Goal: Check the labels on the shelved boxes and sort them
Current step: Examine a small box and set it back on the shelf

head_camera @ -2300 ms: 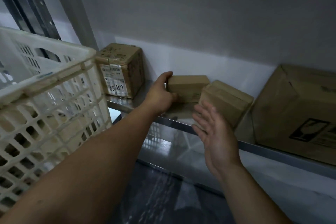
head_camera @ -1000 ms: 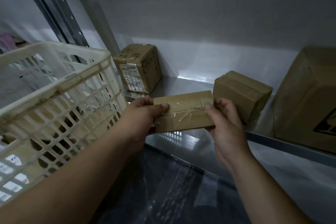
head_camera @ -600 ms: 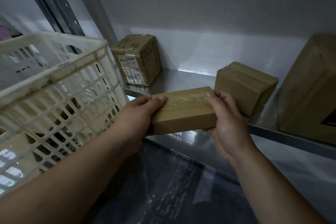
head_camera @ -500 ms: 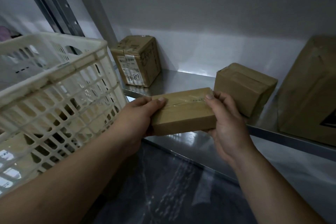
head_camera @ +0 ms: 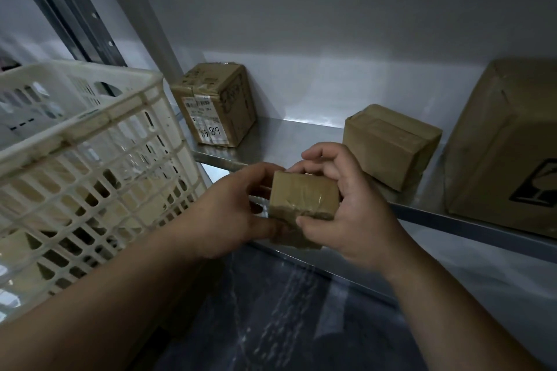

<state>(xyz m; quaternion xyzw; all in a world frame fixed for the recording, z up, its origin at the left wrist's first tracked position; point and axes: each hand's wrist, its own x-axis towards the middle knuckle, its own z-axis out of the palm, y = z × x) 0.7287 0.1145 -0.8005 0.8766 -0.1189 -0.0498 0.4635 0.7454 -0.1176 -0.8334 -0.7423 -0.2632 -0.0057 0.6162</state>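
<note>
The small brown cardboard box sealed with clear tape (head_camera: pixel 304 200) sits between your two hands, held in the air just in front of the front edge of the grey metal shelf (head_camera: pixel 301 135). Your right hand (head_camera: pixel 346 205) grips it with the thumb under the near face and fingers curled over the far top edge; your left hand (head_camera: pixel 232 211) pinches its left end. That two-handed hold looks meant for turning it face by face, since no label shows on the side towards you.

On the shelf, the squat brown carton with the white printed label (head_camera: pixel 215 104) stands at the left end near the back, its label facing you. The plain taped brown box (head_camera: pixel 390 144) sits tilted just behind your right hand, and the large brown carton with a black printed symbol (head_camera: pixel 506 147) fills the right end. The cream slotted plastic crate (head_camera: pixel 87 159) crowds your left forearm, so swing the box clear of its rim.
</note>
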